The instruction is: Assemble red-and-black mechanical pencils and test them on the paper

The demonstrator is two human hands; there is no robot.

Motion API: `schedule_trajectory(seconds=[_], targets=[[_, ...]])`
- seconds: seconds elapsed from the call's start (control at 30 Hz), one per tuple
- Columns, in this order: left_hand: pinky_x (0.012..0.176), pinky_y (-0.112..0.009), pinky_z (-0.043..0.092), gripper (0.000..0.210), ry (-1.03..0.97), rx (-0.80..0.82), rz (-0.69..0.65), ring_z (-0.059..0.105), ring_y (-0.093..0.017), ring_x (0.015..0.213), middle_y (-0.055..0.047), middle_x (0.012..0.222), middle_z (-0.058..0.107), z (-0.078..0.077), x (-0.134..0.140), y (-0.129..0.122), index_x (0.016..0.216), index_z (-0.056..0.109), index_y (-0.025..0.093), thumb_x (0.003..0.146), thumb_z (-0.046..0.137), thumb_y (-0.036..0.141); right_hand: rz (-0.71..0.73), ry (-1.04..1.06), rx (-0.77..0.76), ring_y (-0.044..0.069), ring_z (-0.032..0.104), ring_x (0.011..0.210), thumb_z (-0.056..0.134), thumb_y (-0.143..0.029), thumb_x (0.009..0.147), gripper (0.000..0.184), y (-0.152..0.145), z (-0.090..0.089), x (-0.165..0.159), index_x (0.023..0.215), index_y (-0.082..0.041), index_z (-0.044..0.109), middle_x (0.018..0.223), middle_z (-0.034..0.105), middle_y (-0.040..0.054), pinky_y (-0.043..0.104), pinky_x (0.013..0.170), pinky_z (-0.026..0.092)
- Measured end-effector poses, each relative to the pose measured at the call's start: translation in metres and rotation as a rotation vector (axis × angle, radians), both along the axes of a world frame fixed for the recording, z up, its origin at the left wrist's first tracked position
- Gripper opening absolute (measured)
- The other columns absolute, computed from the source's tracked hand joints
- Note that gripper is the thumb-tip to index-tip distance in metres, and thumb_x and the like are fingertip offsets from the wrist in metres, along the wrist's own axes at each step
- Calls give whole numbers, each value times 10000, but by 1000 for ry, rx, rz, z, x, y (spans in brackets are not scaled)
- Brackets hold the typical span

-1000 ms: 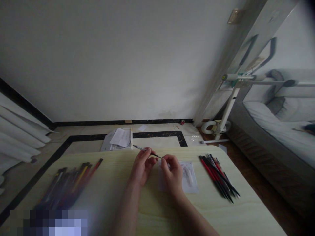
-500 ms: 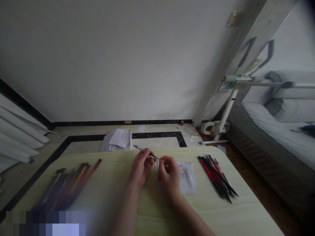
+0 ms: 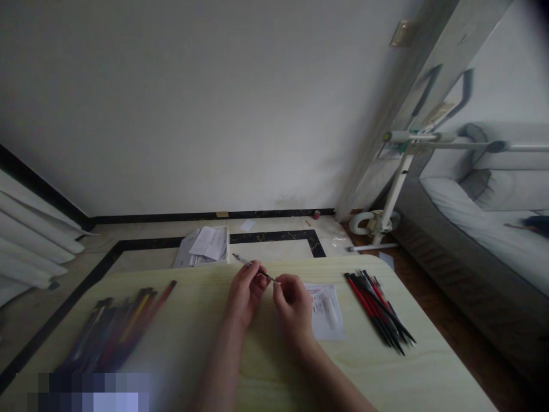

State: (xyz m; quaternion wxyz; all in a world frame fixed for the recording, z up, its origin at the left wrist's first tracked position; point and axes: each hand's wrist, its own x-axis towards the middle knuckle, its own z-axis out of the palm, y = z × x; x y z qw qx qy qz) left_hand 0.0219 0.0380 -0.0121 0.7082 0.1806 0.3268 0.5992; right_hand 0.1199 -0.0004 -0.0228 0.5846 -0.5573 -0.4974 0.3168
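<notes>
Over the middle of the wooden table [image 3: 201, 320], my left hand [image 3: 246, 289] has its fingers closed around a slim pen [image 3: 241, 260], partly clear and partly black. The pen slants down to the right. Its lower end meets the thumb and forefinger of my right hand [image 3: 294, 306], pinched together at the tip. Whatever lies within that pinch is too small to make out. Beneath and beside my right hand lies a sheet of paper [image 3: 328, 315] with dark and reddish scribbles, partly covered by the hand.
A bundle of red and black pens or pencils [image 3: 377, 312] lies on the right. Another blurred bundle [image 3: 115, 326] lies at left. Beyond the table, papers [image 3: 210, 243] sit on the floor. A white exercise frame [image 3: 394, 191] and grey sofa [image 3: 454, 229] stand right.
My right thumb and forefinger have shifted slightly left along the pen's end. The view has tilted a little; the bundles and paper have not been moved.
</notes>
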Motion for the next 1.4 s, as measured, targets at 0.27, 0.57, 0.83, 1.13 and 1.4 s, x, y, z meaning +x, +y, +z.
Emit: schedule_trajectory(seconds=[0.27,0.57,0.83,1.13,1.4], targets=[[513,-171,421,126,0,4,-6,474,-47,531,8,684,545,-2,0,0,738,563,123,694,637,215,-3,-38,22,107,480,555,527,-224,744,72,1,2,0,781,-163,536,629,535,-13,217,525,387],[508,-177,414,141,6,-51,-12,474,-43,509,22,662,542,0,-1,-1,737,550,134,703,632,243,19,-120,47,130,529,650,533,-209,741,44,-1,7,1,747,-171,553,677,572,-5,237,622,404],[505,-178,412,149,33,-18,-10,480,-44,501,31,657,543,1,0,-1,739,546,146,695,639,254,17,-163,56,132,529,625,529,-242,749,80,-3,6,1,751,-169,560,655,573,2,243,609,407],[585,-207,456,181,21,-48,14,535,-73,543,35,616,550,4,0,-1,740,540,157,659,670,254,66,-149,17,86,411,458,521,-260,738,94,-4,6,-3,738,-169,542,503,451,-50,194,450,321],[571,-212,455,193,2,-59,24,562,-87,563,38,622,563,0,-3,-1,745,538,163,652,673,266,100,-64,-64,82,398,446,497,-253,746,106,-4,7,-5,762,-161,547,501,450,-53,187,430,294]])
